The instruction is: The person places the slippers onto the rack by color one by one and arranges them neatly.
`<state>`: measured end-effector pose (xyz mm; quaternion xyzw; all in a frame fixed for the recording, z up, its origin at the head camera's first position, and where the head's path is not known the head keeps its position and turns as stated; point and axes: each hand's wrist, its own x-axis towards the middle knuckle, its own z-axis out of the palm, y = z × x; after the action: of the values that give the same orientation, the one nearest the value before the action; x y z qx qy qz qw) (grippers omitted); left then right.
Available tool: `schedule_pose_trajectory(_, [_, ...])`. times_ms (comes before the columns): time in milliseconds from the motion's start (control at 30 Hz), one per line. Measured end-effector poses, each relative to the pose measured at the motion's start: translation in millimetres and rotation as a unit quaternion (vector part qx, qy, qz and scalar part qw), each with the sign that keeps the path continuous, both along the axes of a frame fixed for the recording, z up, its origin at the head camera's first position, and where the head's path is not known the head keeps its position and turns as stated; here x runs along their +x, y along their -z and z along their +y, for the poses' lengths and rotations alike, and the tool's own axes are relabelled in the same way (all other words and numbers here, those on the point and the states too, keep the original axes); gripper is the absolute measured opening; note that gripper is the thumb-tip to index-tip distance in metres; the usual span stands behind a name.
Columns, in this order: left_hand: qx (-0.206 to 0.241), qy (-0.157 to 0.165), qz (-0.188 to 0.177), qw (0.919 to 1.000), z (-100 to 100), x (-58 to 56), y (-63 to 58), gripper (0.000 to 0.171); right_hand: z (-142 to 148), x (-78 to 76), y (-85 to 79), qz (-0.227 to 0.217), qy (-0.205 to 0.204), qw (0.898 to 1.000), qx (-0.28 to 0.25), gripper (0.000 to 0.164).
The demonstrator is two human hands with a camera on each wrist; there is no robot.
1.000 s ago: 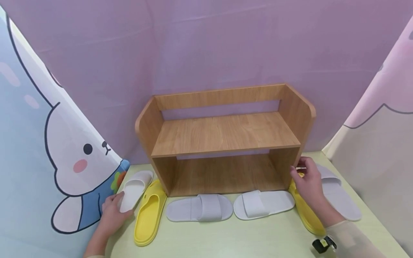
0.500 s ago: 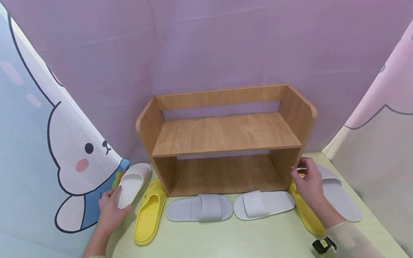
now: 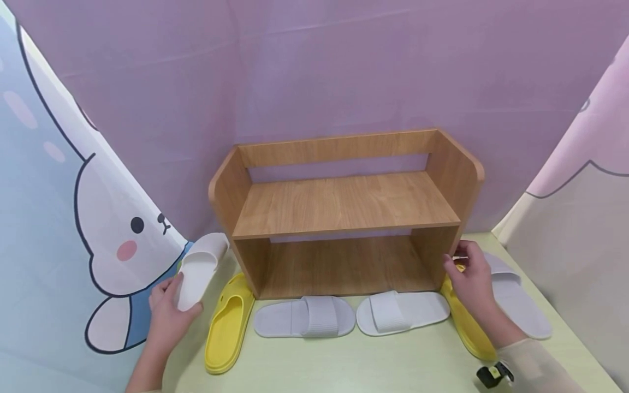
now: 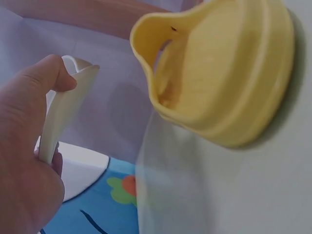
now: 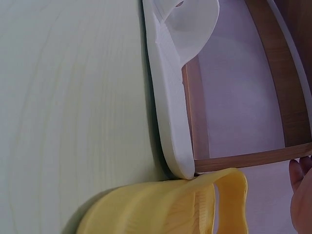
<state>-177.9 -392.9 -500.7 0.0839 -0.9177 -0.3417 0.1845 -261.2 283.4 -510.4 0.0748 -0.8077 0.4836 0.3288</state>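
Pinching the white slide [image 3: 196, 275] at lower left, the left hand [image 3: 169, 315] wants steady clearance from the neighbouring yellow clog [image 3: 227, 327]; right hand [image 3: 473, 279], can't tell.

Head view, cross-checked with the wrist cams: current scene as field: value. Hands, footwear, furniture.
left hand: grips lifted white slipper, tilted, toe end pointing away
right hand: beside the rack's right side panel; grip unclear
rack: wooden, two levels
front of rack: gray slipper left, second white slipper right, both crosswise
left of rack: yellow slipper
right of rack: second yellow slipper, second gray slipper
backdrop: purple
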Motion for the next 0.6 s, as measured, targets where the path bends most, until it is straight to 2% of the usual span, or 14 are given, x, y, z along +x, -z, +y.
schedule_pose_trajectory(133, [0.021,-0.002,0.018,0.9996,5.3,-1.3,-9.3,0.094,0.0,-0.4,0.2,-0.001,0.002,1.000,-0.002,0.033])
schedule_pose_trajectory(333, [0.059,-0.017,0.016,0.9980,15.3,-1.5,-23.0,0.094,0.4,-2.3,2.6,0.000,0.006,1.000,-0.003,0.033])
schedule_pose_trajectory(467, [0.066,-0.026,0.025,0.9972,22.4,-1.9,-30.3,0.094,0.4,-2.2,2.4,0.000,0.006,1.000,-0.005,0.033])
schedule_pose_trajectory(600, [0.063,-0.027,0.051,0.9963,29.5,-2.0,-37.8,0.093,-0.1,-0.6,0.8,-0.006,0.006,1.000,-0.005,0.032])
